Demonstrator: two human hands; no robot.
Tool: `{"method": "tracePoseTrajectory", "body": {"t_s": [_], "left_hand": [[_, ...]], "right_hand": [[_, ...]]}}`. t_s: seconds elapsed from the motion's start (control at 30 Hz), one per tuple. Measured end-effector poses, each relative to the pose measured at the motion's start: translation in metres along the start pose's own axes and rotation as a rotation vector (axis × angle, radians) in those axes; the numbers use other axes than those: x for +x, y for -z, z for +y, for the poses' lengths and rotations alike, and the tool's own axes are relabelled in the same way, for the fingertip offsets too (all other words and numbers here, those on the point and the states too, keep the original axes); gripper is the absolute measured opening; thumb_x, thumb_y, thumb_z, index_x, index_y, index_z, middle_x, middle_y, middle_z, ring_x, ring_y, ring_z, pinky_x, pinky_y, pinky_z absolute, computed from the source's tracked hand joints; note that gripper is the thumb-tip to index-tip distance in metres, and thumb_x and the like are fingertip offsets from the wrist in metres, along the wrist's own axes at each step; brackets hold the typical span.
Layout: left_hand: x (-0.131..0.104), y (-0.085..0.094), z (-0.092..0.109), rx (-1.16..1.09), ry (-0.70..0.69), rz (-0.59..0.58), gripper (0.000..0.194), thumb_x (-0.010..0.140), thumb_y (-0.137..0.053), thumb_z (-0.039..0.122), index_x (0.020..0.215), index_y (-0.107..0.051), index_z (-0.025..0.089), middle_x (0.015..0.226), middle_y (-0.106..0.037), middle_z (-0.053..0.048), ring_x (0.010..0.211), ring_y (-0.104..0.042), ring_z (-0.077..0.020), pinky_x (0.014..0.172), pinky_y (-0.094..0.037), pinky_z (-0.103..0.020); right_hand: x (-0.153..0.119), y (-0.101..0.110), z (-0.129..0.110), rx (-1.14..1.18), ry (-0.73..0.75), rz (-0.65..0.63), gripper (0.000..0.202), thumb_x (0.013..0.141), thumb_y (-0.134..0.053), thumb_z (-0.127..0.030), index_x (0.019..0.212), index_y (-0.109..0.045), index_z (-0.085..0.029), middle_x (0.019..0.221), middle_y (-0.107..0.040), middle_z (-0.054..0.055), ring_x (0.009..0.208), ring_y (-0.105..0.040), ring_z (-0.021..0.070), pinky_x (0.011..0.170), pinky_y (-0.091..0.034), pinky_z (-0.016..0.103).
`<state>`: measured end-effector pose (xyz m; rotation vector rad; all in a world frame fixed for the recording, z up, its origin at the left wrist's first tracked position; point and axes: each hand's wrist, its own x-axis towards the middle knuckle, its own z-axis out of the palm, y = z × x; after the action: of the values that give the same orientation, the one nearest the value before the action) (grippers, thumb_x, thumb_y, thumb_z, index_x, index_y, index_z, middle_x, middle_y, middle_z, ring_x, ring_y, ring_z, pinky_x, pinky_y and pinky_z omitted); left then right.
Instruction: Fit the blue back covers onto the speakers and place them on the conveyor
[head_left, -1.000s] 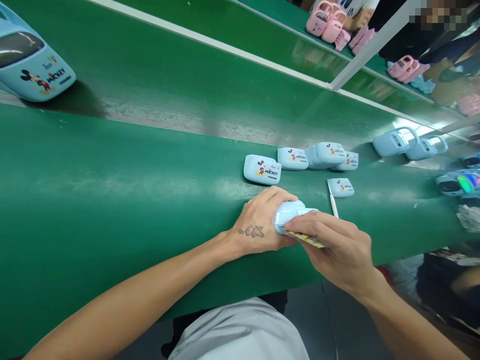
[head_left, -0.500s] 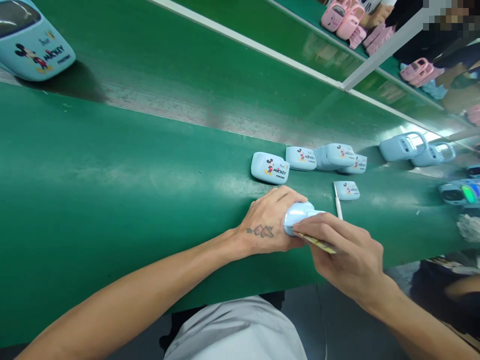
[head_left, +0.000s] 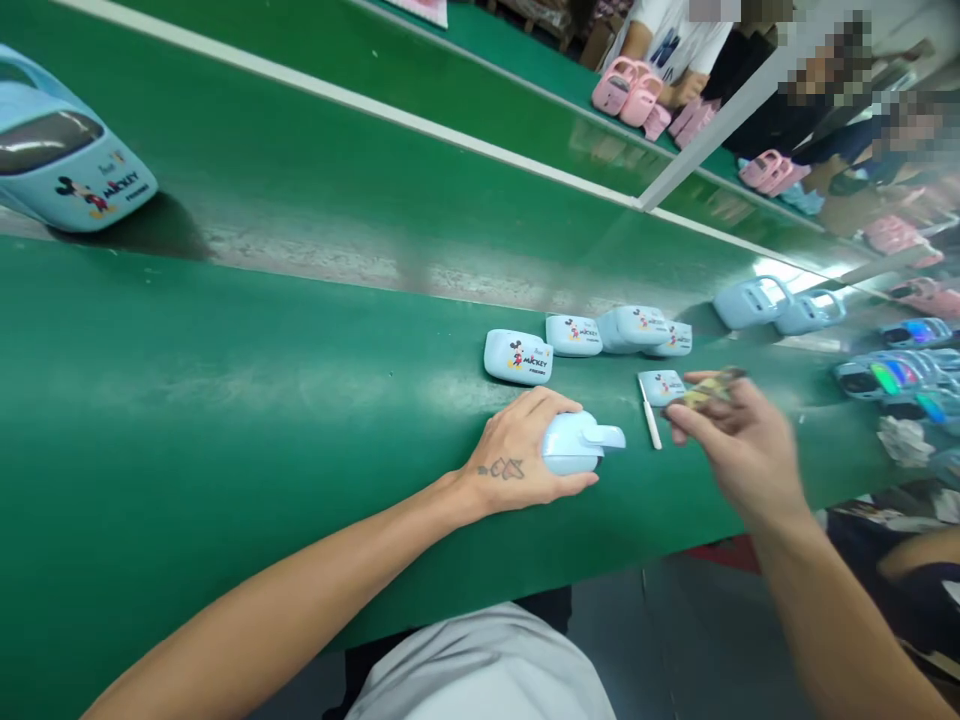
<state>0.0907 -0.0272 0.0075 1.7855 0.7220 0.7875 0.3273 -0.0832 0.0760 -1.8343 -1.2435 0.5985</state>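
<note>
My left hand wraps around a glossy light blue plastic housing, pressing it against the green table. A short handle-like tab on the housing points right. To its right, above the table, my right hand pinches a thin flat yellowish piece with dark ends; motion blur hides its kind. A white-handled tool with a slim tip lies between the hands. Beside its tip sits a light blue cover printed with a Mickey picture, partly behind my right fingers.
Several printed blue covers line the table's far side. A blue case with a dark window stands far left. Blue handled cases and a crumpled white bag are at right. Across the divider, people work near pink cases.
My right hand has left the blue housing and moved right, carrying the flat yellowish piece. My left hand still grips the housing. The camera view has shifted slightly.
</note>
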Motion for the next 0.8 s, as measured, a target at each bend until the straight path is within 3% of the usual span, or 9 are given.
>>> {"method": "tracePoseTrajectory", "body": {"t_s": [0.1,0.17,0.23,0.3,0.37,0.47,0.57,0.67,0.8], "left_hand": [[-0.001,0.002,0.0,0.007,0.01,0.007,0.058,0.066,-0.085,0.036,0.116,-0.057,0.024,0.118,-0.065,-0.004,0.111,-0.064,-0.0258,0.097,-0.051,-0.042],[0.0,0.004,-0.001,0.014,0.018,0.013,0.059,0.066,-0.085,0.035,0.116,-0.057,0.024,0.119,-0.065,-0.004,0.112,-0.064,-0.0253,0.098,-0.05,-0.041],[0.001,0.006,-0.001,0.022,0.033,0.005,0.059,0.066,-0.085,0.035,0.116,-0.057,0.025,0.119,-0.065,-0.003,0.112,-0.064,-0.0254,0.099,-0.05,-0.042],[0.005,0.008,-0.001,0.032,0.059,-0.025,0.059,0.065,-0.085,0.037,0.116,-0.057,0.026,0.12,-0.065,-0.003,0.111,-0.064,-0.0256,0.099,-0.05,-0.042],[0.011,0.011,-0.001,0.04,0.111,-0.07,0.061,0.065,-0.085,0.038,0.116,-0.055,0.026,0.119,-0.065,-0.003,0.108,-0.064,-0.0257,0.097,-0.05,-0.042],[0.024,0.014,-0.001,0.037,0.213,-0.157,0.065,0.061,-0.086,0.04,0.115,-0.052,0.026,0.115,-0.066,-0.001,0.102,-0.065,-0.0253,0.09,-0.053,-0.041],[0.039,0.014,-0.003,0.036,0.276,-0.214,0.067,0.058,-0.088,0.042,0.113,-0.052,0.025,0.113,-0.064,-0.003,0.1,-0.065,-0.0254,0.086,-0.054,-0.04],[0.046,0.011,-0.004,0.071,0.282,-0.162,0.074,0.057,-0.089,0.046,0.117,-0.053,0.023,0.122,-0.061,-0.008,0.111,-0.062,-0.0285,0.094,-0.053,-0.043],[0.035,0.003,-0.004,0.113,0.307,-0.063,0.068,0.074,-0.078,0.055,0.13,-0.054,0.026,0.133,-0.058,-0.01,0.119,-0.06,-0.0301,0.098,-0.052,-0.046]], "right_hand": [[0.014,0.0,0.048,-0.157,-0.186,-0.121,0.057,0.069,-0.083,-0.051,0.109,-0.063,-0.015,0.064,-0.07,0.001,0.048,-0.063,0.0184,0.048,-0.053,0.03],[0.014,-0.004,0.062,-0.334,-0.112,-0.055,0.068,0.069,-0.083,-0.052,0.122,-0.062,-0.014,0.087,-0.077,0.01,0.065,-0.072,0.0243,0.063,-0.061,0.039],[0.005,-0.008,0.057,-0.391,0.084,-0.011,0.073,0.074,-0.08,-0.05,0.136,-0.058,-0.017,0.125,-0.071,0.018,0.104,-0.073,0.0319,0.09,-0.059,0.05],[-0.008,-0.013,0.04,-0.306,0.252,-0.141,0.074,0.08,-0.078,-0.047,0.146,-0.053,-0.024,0.152,-0.053,0.016,0.137,-0.054,0.0335,0.11,-0.047,0.054],[-0.019,-0.022,0.023,-0.185,0.31,-0.358,0.075,0.078,-0.082,-0.044,0.146,-0.054,-0.031,0.162,-0.042,0.011,0.146,-0.044,0.033,0.116,-0.041,0.055],[-0.026,-0.046,0.015,0.011,0.27,-0.462,0.064,0.071,-0.089,-0.042,0.131,-0.069,-0.032,0.154,-0.052,0.01,0.14,-0.052,0.0341,0.114,-0.043,0.054],[-0.028,-0.067,0.027,0.22,0.169,-0.35,0.057,0.064,-0.093,-0.041,0.118,-0.077,-0.029,0.138,-0.067,0.01,0.132,-0.061,0.0332,0.114,-0.046,0.051],[-0.034,-0.08,0.041,0.335,0.013,-0.187,0.053,0.062,-0.093,-0.039,0.111,-0.08,-0.026,0.13,-0.072,0.01,0.127,-0.064,0.0332,0.114,-0.047,0.049],[-0.048,-0.097,0.044,0.516,-0.252,0.029,0.062,0.067,-0.088,-0.044,0.122,-0.075,-0.019,0.119,-0.077,0.011,0.111,-0.072,0.0332,0.103,-0.056,0.048]]}}
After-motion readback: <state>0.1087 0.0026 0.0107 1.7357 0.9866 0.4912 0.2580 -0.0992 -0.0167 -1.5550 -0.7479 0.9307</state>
